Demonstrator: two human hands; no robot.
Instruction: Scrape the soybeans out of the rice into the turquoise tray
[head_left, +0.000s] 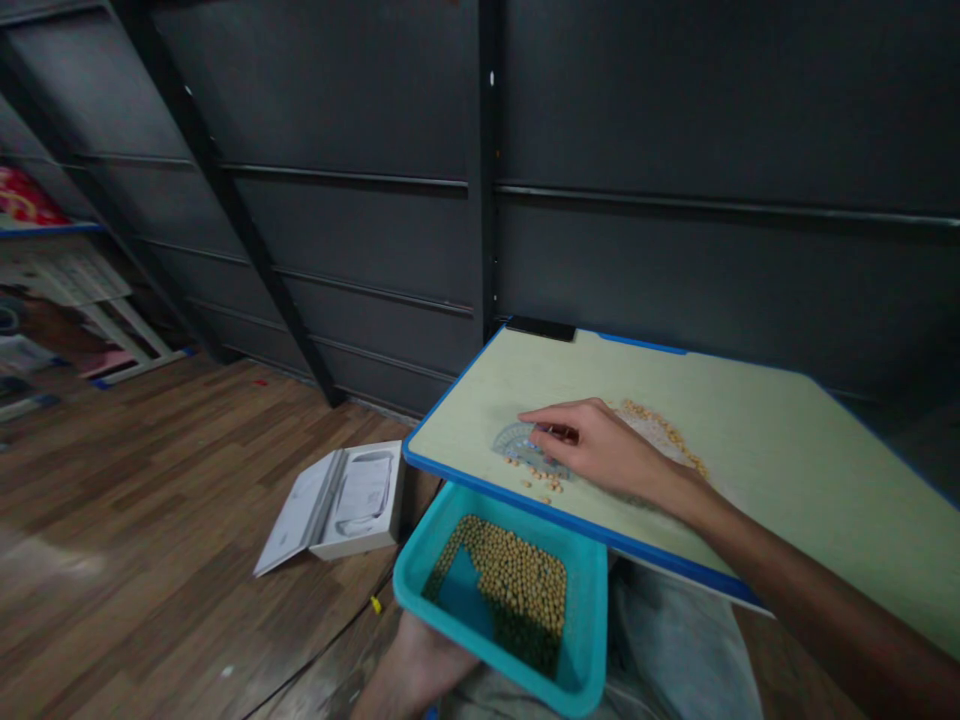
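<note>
Steadily | right hand grip pinching protractor | left hand under tray at six o'clock, can't tell its grip | I'd keep protractor flat, tray close below worktop edge

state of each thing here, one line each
White box, open, lid folded out
Teal tray, partly filled with beans
Left hand, under the tray
Clear protractor, partly behind the right hand
Loose beans, scattered on the tabletop
Dark slab, lying flat
</note>
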